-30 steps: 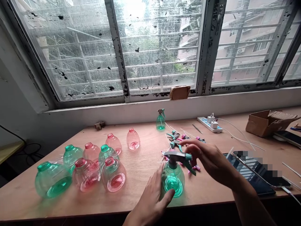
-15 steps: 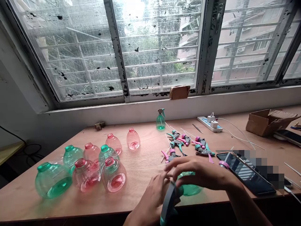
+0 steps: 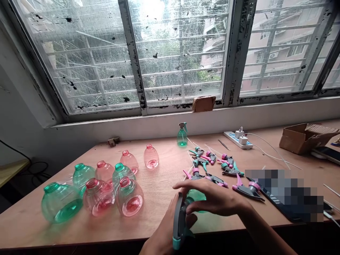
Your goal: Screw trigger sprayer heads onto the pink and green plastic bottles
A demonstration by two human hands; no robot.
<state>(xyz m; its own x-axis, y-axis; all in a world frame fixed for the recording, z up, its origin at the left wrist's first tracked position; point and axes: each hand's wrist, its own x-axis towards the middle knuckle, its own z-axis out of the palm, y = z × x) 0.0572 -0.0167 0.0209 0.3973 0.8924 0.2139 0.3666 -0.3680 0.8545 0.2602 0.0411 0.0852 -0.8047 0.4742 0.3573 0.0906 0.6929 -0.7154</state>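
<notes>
A grey spray head (image 3: 179, 221) with teal parts is between my hands at the table's front edge, turned towards me. My left hand (image 3: 166, 225) is closed around it, its fingers partly hidden behind the grey body. My right hand (image 3: 212, 198) arches over from the right, thumb and fingers curled at the spray head's neck. Just behind them is a green translucent bottle (image 3: 198, 194), mostly covered by my right hand; whether the head sits on its neck is hidden. Several loose pink, teal and grey spray heads (image 3: 249, 191) lie beyond my right hand.
Several open-necked green bottles (image 3: 62, 203) and pink bottles (image 3: 130, 198) stand at the left. A complete green spray bottle (image 3: 182, 136) is at the back. A power strip (image 3: 237, 140), a cardboard box (image 3: 297, 138) and a partly blurred phone (image 3: 281, 205) are on the right.
Both hands, the spray head and the green bottle have shifted left. The loose spray heads beside my right hand are now less covered.
</notes>
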